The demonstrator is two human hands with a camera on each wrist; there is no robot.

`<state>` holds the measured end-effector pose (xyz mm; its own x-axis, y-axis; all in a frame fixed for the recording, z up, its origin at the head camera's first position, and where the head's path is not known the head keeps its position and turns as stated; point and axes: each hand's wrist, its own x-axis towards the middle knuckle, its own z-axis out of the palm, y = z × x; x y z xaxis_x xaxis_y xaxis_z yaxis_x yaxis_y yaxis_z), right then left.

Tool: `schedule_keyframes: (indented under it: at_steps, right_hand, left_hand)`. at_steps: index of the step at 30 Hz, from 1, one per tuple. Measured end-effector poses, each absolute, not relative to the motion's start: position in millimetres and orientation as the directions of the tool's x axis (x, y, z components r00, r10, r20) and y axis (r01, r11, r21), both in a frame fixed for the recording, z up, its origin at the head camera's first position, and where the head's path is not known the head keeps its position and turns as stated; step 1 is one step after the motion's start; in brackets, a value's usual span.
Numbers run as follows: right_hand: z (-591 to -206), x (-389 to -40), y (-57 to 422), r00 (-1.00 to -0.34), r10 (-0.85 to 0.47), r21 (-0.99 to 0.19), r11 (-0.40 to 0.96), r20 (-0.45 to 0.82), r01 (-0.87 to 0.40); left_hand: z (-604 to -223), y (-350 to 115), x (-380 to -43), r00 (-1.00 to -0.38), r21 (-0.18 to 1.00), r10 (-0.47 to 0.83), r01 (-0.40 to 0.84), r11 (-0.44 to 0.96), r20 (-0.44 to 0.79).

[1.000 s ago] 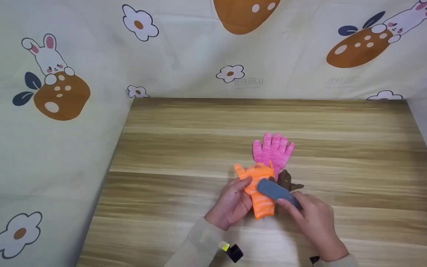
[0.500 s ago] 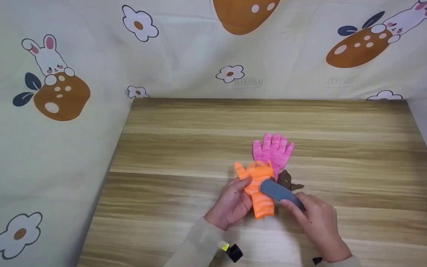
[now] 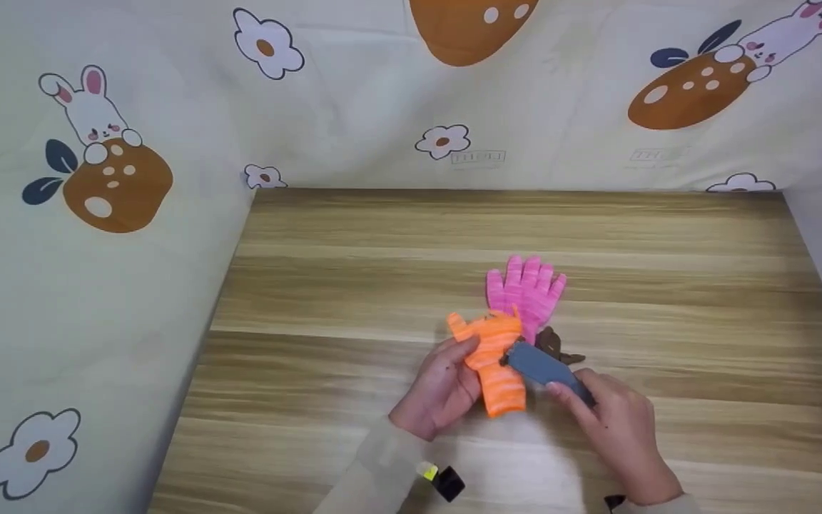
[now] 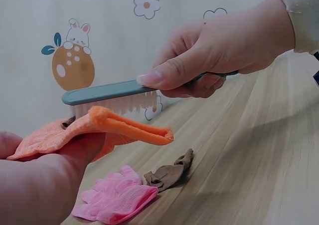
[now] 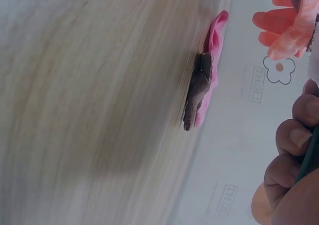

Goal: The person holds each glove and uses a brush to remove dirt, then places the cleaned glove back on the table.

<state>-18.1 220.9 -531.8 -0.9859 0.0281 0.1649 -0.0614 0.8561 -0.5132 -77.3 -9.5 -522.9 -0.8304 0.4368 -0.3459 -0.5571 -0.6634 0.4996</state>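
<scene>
My left hand (image 3: 439, 389) holds an orange striped knit glove (image 3: 502, 391) off the table, thumb on top and the other fingers underneath. In my right hand (image 3: 621, 425) is a blue-grey brush (image 3: 543, 368), gripped by its handle. Its pale bristles (image 4: 127, 104) face down onto the glove in the left wrist view. A small dark brown bit (image 4: 68, 122) sits on the glove by the brush's front end. Part of the orange glove is covered by the brush and my thumb.
Beyond the orange glove a pink knit glove (image 3: 525, 289) lies flat on the wooden table (image 3: 325, 285). Beside its cuff is a brown, soft-looking crumpled lump (image 3: 549, 346). A patterned sheet (image 3: 354, 107) stands behind the table.
The brush has shifted right and slightly toward me across the orange glove, showing brown bits at its front end. The left hand and glove have moved slightly left.
</scene>
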Motion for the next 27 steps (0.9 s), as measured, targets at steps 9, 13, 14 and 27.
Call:
schedule_keyframes:
  at_steps: [9, 13, 14, 27]
  right_hand:
    - [-523.3, -24.8, 211.9, -0.98, 0.057, -0.582, 0.81, 0.193, -0.068]
    - [-520.2, -28.5, 201.2, -0.972, -0.009, -0.541, 0.829, 0.236, -0.139]
    - [-519.6, -28.8, 199.7, -0.973, -0.024, -0.528, 0.837, 0.231, -0.146]
    - [-525.7, -24.0, 212.6, -0.974, -0.072, -0.432, 0.887, 0.214, -0.16]
  left_hand:
    - [-524.2, -4.6, -76.7, -0.817, 0.501, 0.458, -0.576, -0.646, -0.349]
    - [-524.8, -1.6, -75.5, -0.804, 0.495, 0.493, -0.594, -0.634, -0.334]
    - [-524.8, -1.4, -75.4, -0.799, 0.494, 0.501, -0.6, -0.629, -0.332]
    - [-526.5, -3.9, -77.1, -0.806, 0.491, 0.437, -0.591, -0.64, -0.4]
